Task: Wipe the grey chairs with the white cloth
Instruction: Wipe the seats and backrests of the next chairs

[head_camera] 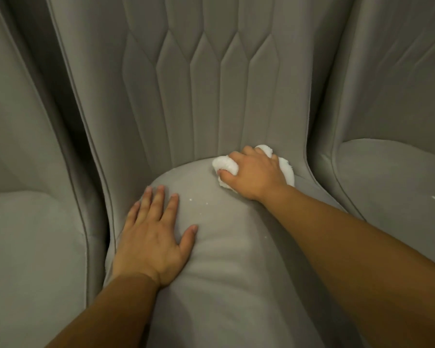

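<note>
Closest in, two bare forearms reach forward over the seat cushion of the middle grey chair (231,259). The left hand (153,237) lies flat on the near left part of that cushion, palm down, fingers straight and a little spread, thumb angled out to its right, holding nothing. Just past its fingertips, a few tiny white specks (199,200) dot the grey fabric, between the two hands.

Further along, the right hand (255,172) sits at the back of the seat, beyond the left hand and off to its right. Its fingers curl down tight around the white cloth (226,165), which is bunched into a wad and pressed against the cushion right where the seat meets the backrest. Cloth bulges out on the thumb side, pokes up beyond the knuckles, and shows again on the outer side of the hand.

Beyond that hand rises the quilted backrest (211,79), stitched in tall pointed panels.

Out to the left of the left hand stands a second grey chair (33,234), close alongside with a dark gap between. To the right of the right arm sits a third grey chair (397,177), with one small white fleck (434,197) on its seat.
</note>
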